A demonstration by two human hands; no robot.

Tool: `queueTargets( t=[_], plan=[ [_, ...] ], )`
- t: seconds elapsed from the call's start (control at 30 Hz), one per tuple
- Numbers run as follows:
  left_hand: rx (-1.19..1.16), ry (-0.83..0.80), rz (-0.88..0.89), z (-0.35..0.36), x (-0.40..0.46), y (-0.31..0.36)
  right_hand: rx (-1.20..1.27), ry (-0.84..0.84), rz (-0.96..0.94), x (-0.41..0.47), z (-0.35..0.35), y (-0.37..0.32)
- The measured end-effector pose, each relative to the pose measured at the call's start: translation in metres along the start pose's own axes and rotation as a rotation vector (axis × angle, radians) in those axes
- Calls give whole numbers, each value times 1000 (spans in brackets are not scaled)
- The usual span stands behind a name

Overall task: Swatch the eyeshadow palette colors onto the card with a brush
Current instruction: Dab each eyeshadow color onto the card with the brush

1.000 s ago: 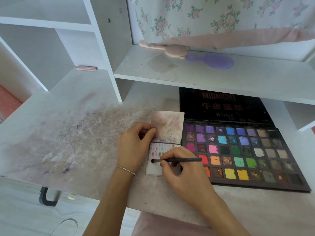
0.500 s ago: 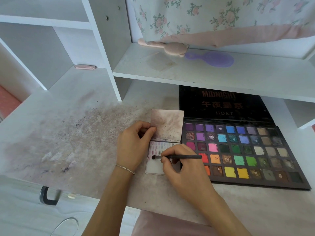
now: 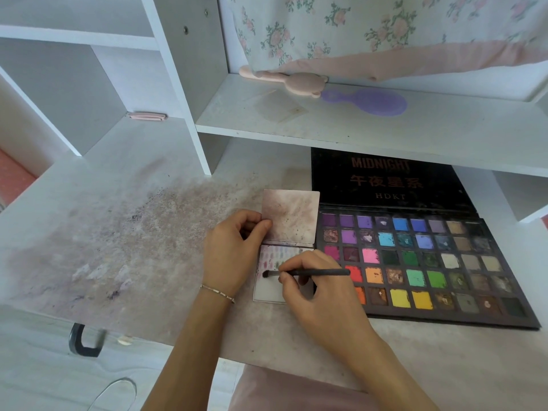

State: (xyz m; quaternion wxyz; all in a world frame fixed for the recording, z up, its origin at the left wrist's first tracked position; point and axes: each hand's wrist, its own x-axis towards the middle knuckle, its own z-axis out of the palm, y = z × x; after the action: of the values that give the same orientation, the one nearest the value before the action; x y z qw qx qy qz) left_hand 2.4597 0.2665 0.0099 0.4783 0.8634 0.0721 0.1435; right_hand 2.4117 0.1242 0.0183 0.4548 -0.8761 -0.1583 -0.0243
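A white card [image 3: 268,289] with several pink, purple and grey swatches along its top lies on the desk just left of the open eyeshadow palette [image 3: 421,262]. My right hand [image 3: 320,295] pinches a thin dark brush [image 3: 314,273], which lies level with its tip touching the card's left part. My left hand [image 3: 231,253] pinches the left edge of a second, pink-smudged card [image 3: 292,216] that stands above the swatch card. My right hand hides the swatch card's right side.
The desk [image 3: 118,238] is dusted with powder stains to the left. A shelf [image 3: 355,126] above the palette's lid carries a pink brush [image 3: 293,80] and a purple one [image 3: 370,102]. A pink clip [image 3: 146,116] lies far left. The desk's front edge is close.
The brush tip has shifted slightly along the card's left part. My left hand keeps its hold on the smudged card.
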Motion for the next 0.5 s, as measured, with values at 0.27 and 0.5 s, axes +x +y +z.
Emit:
queueTargets(
  t=[0.27, 0.5],
  plan=[
    [1, 9, -5, 0, 0, 0, 4, 2, -34, 0, 0, 0],
    [9, 7, -6, 0, 0, 0, 203, 115, -43, -4, -8, 1]
  ],
)
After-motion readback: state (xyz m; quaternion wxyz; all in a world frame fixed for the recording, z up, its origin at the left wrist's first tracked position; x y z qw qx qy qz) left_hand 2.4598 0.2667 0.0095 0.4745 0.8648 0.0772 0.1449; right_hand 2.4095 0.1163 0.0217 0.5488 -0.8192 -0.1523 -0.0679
